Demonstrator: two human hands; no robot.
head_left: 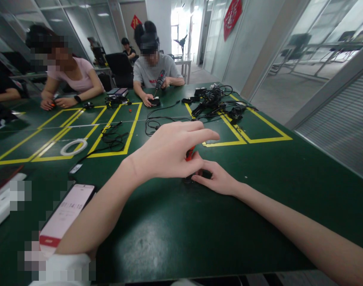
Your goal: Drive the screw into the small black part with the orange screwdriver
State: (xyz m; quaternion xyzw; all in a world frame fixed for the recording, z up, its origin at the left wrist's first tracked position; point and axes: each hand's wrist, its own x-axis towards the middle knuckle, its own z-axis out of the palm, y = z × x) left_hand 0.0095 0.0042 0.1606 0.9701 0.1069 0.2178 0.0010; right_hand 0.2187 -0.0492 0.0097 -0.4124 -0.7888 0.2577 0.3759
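A left hand masks part of a red object, a forearm overlaps a phone, and the left edge crops a white item.

I have one view, worn on my head, facing forward and tilted down at the green table. It looks from close above my forearms, putting my left hand and right hand near the middle. Past them, it takes in the far side, where a person in grey sits.
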